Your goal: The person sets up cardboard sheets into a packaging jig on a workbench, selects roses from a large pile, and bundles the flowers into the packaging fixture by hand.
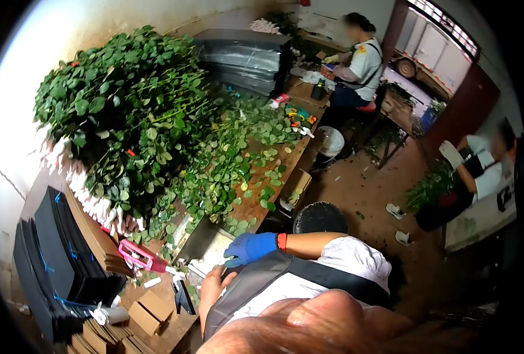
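Observation:
My right hand, in a blue glove with a red cuff, is at the table edge beside a white-and-metal tray. Its fingers bend downward; whatever they may grip is hidden. Bare and just below it, my left hand rests near the dark apron, fingers stretched and slightly apart, with nothing visible in them. Loose green leaves cover the wooden table beyond the tray. A big heap of leafy stems with white-wrapped ends lies at the left. Near my left hand stands a black stapler-like tool.
A pink-handled tool, cardboard pieces and black sheets lie left. Wrapped dark sheets stand at the back. A white bucket and black stool flank the table. Two people sit at the right.

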The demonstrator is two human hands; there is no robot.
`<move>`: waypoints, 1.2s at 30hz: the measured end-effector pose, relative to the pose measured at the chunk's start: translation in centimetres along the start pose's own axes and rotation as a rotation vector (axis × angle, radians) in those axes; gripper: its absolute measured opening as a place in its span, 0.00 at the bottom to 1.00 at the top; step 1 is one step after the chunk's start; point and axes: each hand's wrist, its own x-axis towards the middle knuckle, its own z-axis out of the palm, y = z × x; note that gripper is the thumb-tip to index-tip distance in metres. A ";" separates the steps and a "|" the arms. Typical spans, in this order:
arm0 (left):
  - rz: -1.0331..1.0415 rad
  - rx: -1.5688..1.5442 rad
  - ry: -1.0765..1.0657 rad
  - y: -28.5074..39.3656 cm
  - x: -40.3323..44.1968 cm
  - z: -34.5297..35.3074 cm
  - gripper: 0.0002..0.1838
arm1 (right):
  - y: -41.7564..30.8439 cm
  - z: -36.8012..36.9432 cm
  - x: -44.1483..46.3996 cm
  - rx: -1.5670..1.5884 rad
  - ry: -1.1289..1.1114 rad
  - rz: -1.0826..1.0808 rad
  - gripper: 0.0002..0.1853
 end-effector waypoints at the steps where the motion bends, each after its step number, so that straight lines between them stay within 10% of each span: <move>1: 0.019 -0.056 0.060 -0.6 -1.3 -1.8 0.29 | -1.0 -0.4 0.9 0.005 0.046 -0.090 0.32; 4: -0.100 -0.143 0.207 2.2 -2.3 1.2 0.28 | 1.8 -0.5 -3.6 0.012 -0.010 -0.219 0.31; 18: -0.281 0.799 1.377 -11.3 -16.2 -27.6 0.25 | 0.7 0.9 3.0 -0.237 -0.309 -0.083 0.27; 24: -1.196 0.839 1.285 -19.3 -21.6 -38.8 0.29 | 1.3 1.3 2.7 -0.259 -0.257 -0.089 0.27; 27: -1.021 0.985 1.357 -22.0 -22.1 -39.1 0.13 | 0.2 0.7 2.1 -0.290 -0.221 -0.003 0.26; 36: -0.519 1.044 1.116 -19.4 -24.7 -40.5 0.10 | -0.5 0.5 1.7 -0.265 -0.117 -0.101 0.24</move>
